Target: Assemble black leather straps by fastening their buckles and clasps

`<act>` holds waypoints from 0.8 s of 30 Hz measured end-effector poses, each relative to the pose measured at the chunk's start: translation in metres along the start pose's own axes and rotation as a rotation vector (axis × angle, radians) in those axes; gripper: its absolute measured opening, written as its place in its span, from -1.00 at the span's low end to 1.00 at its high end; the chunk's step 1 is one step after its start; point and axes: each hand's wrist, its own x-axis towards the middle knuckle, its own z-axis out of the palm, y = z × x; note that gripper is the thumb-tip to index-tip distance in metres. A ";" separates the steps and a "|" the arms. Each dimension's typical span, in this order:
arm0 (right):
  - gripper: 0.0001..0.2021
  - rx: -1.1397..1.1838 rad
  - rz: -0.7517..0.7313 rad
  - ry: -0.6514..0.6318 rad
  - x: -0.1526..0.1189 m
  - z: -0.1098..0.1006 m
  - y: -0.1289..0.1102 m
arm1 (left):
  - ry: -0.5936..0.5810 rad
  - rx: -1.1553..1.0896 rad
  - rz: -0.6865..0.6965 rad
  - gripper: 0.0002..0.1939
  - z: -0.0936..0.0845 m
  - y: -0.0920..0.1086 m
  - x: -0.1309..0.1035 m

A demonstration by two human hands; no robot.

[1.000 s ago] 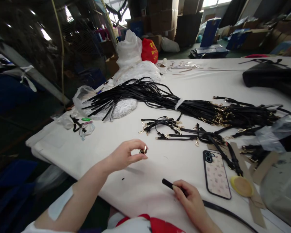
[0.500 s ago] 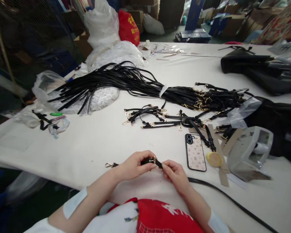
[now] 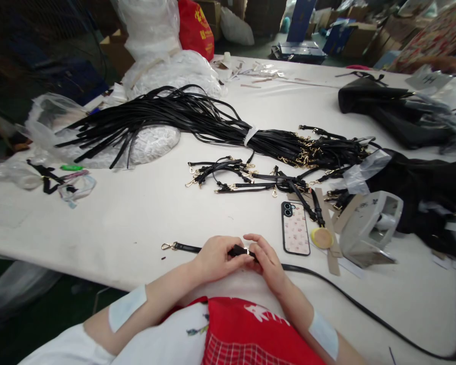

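Observation:
Near the front edge of the white table, a thin black strap passes through both my hands. My left hand pinches it beside a small gold-coloured buckle. From that hand's left side a short end sticks out, tipped with a gold snap hook. My right hand is closed on the strap at the buckle's right, its index finger raised. The strap's long tail curves away to the right. My fingers partly cover the buckle.
A tied bundle of black straps lies across the table, with several short hooked straps before it. To the right are a phone, a yellow round disc and a tape dispenser. Another person's patterned sleeve shows far right.
My hands have come closer together at the buckle, and my right index finger has lifted. More of the hooked strap end shows at left. The camera view has shifted slightly.

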 end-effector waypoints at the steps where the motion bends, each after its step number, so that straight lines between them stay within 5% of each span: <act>1: -0.53 -0.054 -0.048 -0.009 -0.002 0.001 -0.001 | -0.017 -0.009 -0.016 -0.74 0.007 0.002 0.000; 4: -0.43 -0.310 -0.229 -0.012 -0.008 0.006 -0.007 | -0.046 -0.024 -0.046 -0.79 0.024 0.007 -0.002; 7: -0.64 -0.484 -0.338 0.085 -0.014 0.010 -0.016 | -0.041 0.064 0.007 -0.85 0.028 0.011 -0.003; 12: -0.58 -0.371 -0.528 0.543 -0.023 0.003 -0.023 | -0.018 0.143 0.005 -0.75 0.007 0.013 -0.002; 15: -0.57 -0.214 -0.492 0.731 -0.024 -0.005 -0.019 | -0.002 0.147 0.007 -0.79 -0.008 0.015 -0.003; 19: -0.76 -0.304 -0.348 0.615 -0.025 -0.007 -0.015 | -0.029 0.186 0.032 -0.93 -0.014 0.022 -0.005; 24: -0.76 -0.341 -0.263 0.434 -0.024 -0.003 -0.020 | -0.043 0.215 0.016 -0.83 -0.011 0.023 -0.002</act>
